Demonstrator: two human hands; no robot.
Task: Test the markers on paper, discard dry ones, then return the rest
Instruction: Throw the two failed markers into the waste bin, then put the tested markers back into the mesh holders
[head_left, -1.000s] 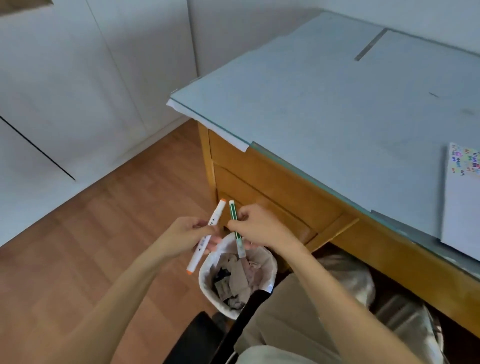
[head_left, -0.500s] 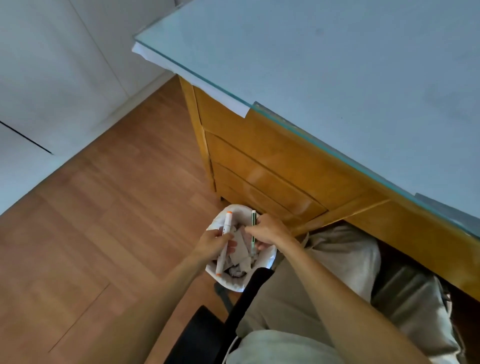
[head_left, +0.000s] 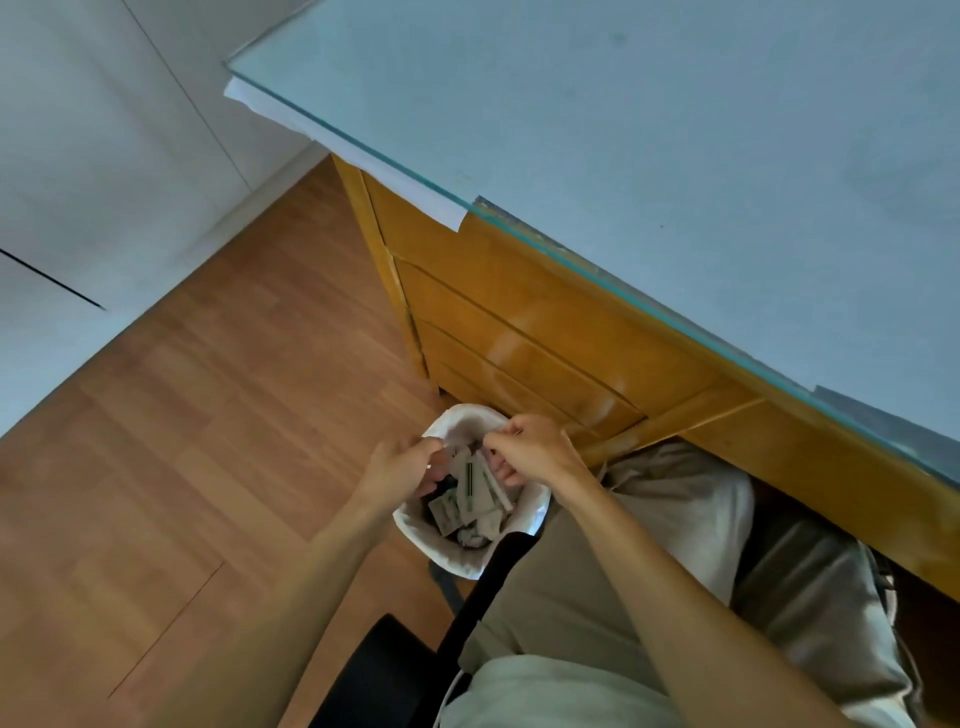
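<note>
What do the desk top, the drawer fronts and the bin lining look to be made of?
Desk top: seemingly glass, smooth, with a greenish see-through edge over pale sheets. Drawer fronts: apparently wood, glossy varnish, shown by bright reflections. Bin lining: probably thin white plastic, wrinkled and folded over the rim.

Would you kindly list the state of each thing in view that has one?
Waste bin: lined with a white bag, holding scrap paper.
Green marker: lying in the bin, released.
White marker: lying in the bin too.
Left hand: over the bin, holding nothing.
Right hand: over the bin, holding nothing.
Desk drawers: closed.
</note>
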